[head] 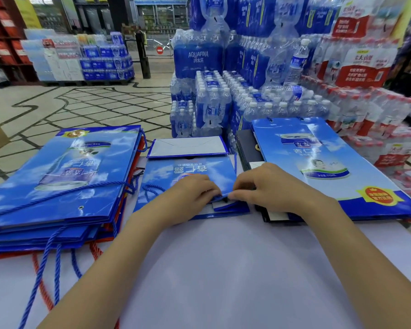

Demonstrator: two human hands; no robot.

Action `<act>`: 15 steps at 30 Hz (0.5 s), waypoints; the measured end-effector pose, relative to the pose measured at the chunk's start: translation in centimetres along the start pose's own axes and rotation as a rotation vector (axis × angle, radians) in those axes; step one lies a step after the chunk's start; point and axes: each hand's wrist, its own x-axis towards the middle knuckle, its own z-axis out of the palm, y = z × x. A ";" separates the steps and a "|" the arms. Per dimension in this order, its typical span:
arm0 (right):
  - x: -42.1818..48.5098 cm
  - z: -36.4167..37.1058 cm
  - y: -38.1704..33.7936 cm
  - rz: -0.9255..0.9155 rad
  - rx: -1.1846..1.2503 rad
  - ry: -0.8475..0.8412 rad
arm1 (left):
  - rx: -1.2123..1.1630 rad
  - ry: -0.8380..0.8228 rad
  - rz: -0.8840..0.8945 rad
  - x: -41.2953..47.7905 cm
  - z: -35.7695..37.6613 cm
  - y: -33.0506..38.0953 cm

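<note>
- Left hand [195, 189]: grip curled, fingertips pinching the near edge of the small blue bag [190, 170] at its mouth.
- Right hand [268, 186]: grip also curled, pinching the same edge just beside the left; the fingertips almost meet.
- Small blue bag: lies flat mid-bench between the two piles, mouth near, folded bottom flap [188, 146] turned up at the far end.
- Step, as judged: parting the mouth layers to open the bag out, barely begun.
- Risk: both pinches sit on one short bit of paper edge, so a sharp pull apart could tear or crease it.
- Risk: the bench [223, 269] looks smooth and nothing pins the bag, so it may slide far instead of opening.
- Rope handle [152, 189]: loops out on the left of the mouth, close to the left wrist; could snag and drag the bag.
- Dark bag [247, 148]: partly tucked under on the right, touching the small blue bag and close under the right hand; it could get caught in the pinch or shifted.
- Stack of bags [64, 176]: on the left, cords hanging toward the near edge; an elbow could catch one and pull the pile.
- Big bag [330, 162]: flat on the right, overhanging the bench edge.
- Water packs [211, 100]: stacked beyond the far edge, out of the way.
</note>
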 end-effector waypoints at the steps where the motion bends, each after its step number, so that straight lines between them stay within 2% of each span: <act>1: 0.0 0.0 -0.1 -0.008 0.006 0.031 | -0.038 0.009 -0.002 -0.1 -0.3 -0.1; 4: 0.1 0.0 -0.4 -0.027 -0.003 0.095 | -0.132 0.034 -0.033 -0.6 -1.0 -0.3; 8: 0.2 0.2 -0.4 -0.050 -0.046 0.179 | -0.071 0.072 0.032 -0.4 -0.5 -1.0; 12: 0.6 0.6 -1.0 -0.205 -0.216 0.361 | -0.088 0.110 0.043 -0.2 -0.3 -0.7; 15: 0.6 1.3 -2.1 -0.126 -0.374 0.272 | -0.076 0.127 0.018 -0.2 -0.2 -0.7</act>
